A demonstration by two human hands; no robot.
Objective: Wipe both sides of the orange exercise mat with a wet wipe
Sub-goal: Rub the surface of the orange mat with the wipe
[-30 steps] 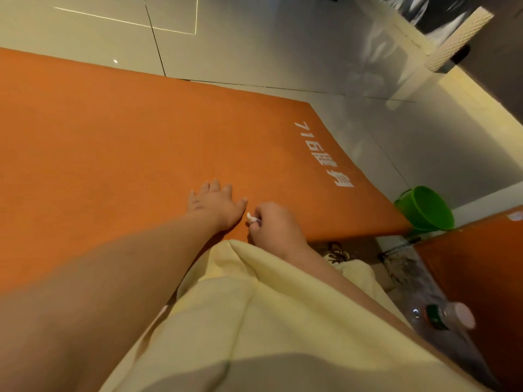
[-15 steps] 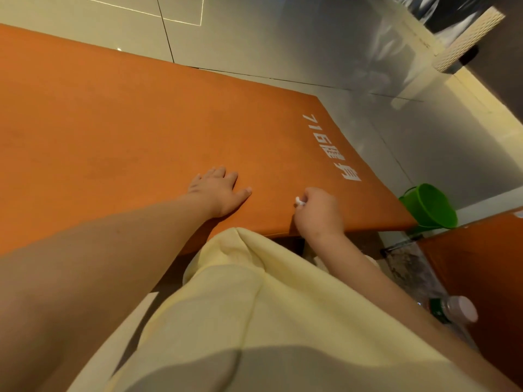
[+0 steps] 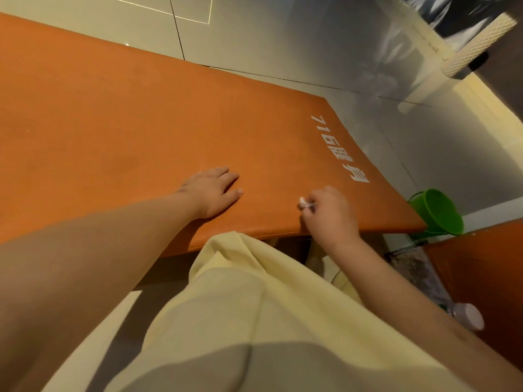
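Observation:
The orange exercise mat (image 3: 119,131) lies flat on the tiled floor, with white lettering near its right end. My left hand (image 3: 212,190) presses flat on the mat near its front edge, fingers straight. My right hand (image 3: 329,215) sits on the mat's front edge to the right of it, fingers curled round a small white wet wipe (image 3: 303,203); only a bit of the wipe shows at the fingertips.
A green bucket (image 3: 437,212) lies tipped on the floor past the mat's right corner. A clear bottle with a pale cap (image 3: 468,316) lies at the right, beside another orange surface (image 3: 481,273). My pale yellow garment (image 3: 254,321) fills the foreground.
My right hand with the wipe has slid rightward along the mat's front edge, away from my left hand, which stays pressed in place.

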